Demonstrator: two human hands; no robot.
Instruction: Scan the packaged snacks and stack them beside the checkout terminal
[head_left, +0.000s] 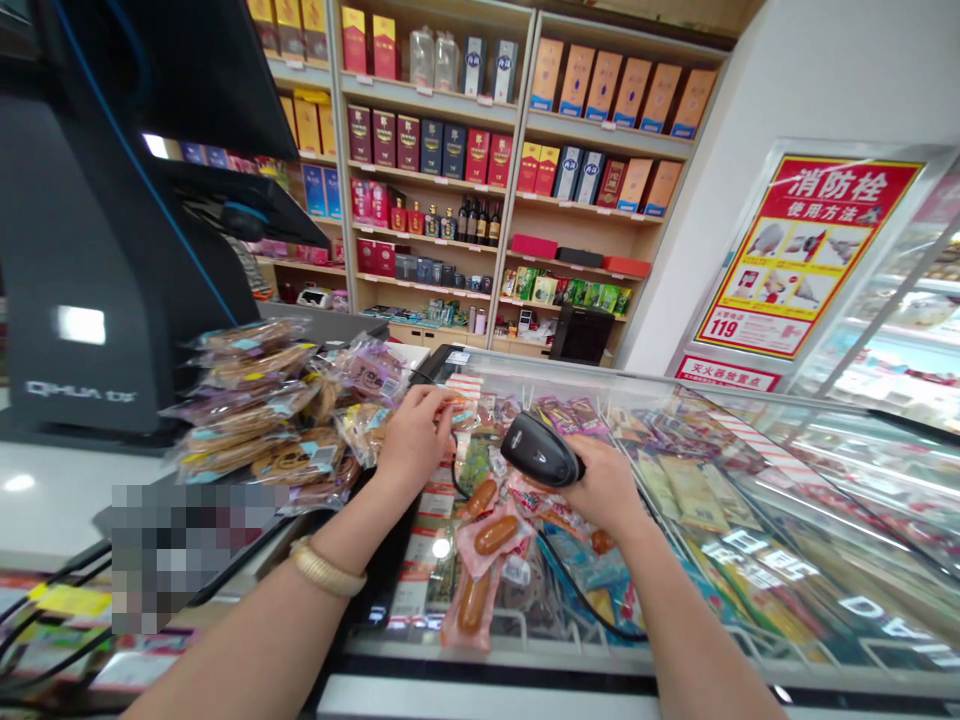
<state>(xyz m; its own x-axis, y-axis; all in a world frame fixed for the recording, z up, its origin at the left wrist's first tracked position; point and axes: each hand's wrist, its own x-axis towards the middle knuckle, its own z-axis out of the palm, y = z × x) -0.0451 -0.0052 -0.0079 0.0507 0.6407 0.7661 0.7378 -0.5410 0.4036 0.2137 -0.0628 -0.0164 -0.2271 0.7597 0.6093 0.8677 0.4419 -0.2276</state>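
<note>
A black handheld scanner [537, 452] is gripped by my right hand [604, 485], its head tilted up to the left over the glass-topped case. My left hand [416, 430] is closed at the case's left edge, its fingertips pinching the edge of a small clear packet [463, 412]. Below the scanner, sausages in clear and pink wrappers [496, 535] lie on the glass. Left of my left hand are packaged flat brown snacks [371, 372], with a tall pile of similar packs [251, 400] beyond them.
A black register [97, 230] stands on the white counter [45, 500] at left. The scanner's black cable [581, 595] curves over the glass case [675, 655]. Shelves of boxed bottles [439, 155] line the back; a red sign [810, 255] hangs at right.
</note>
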